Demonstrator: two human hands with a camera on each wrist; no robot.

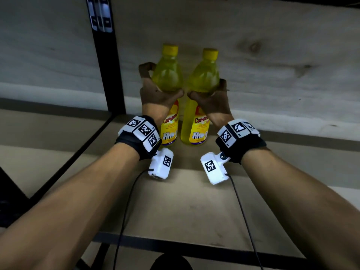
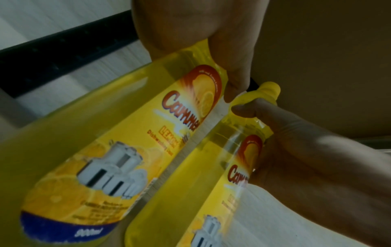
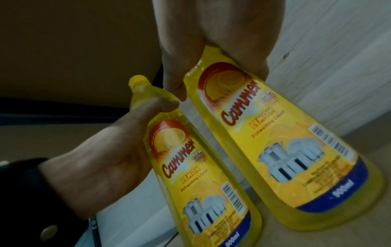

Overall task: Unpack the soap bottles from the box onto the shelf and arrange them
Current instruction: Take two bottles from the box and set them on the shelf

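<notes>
Two yellow lemon dish soap bottles with yellow caps stand upright side by side at the back of the shelf board [image 1: 185, 201]. My left hand [image 1: 155, 92] grips the left bottle [image 1: 169, 75] around its shoulder, fingers behind and thumb in front. My right hand [image 1: 213, 100] grips the right bottle [image 1: 204, 76] the same way. In the left wrist view my left hand [image 2: 201, 41] holds the left bottle [image 2: 95, 158] above its label. In the right wrist view my right hand [image 3: 211, 41] holds the right bottle [image 3: 285, 150]. The two thumbs nearly meet between the bottles. The box is out of view.
A pale wooden back panel [image 1: 272, 55] rises just behind the bottles. A black upright post [image 1: 109, 65] stands to their left, with another shelf bay [image 1: 48, 133] beyond it. A black rail [image 1: 194, 248] edges the shelf front. Bare board lies to the right of the bottles.
</notes>
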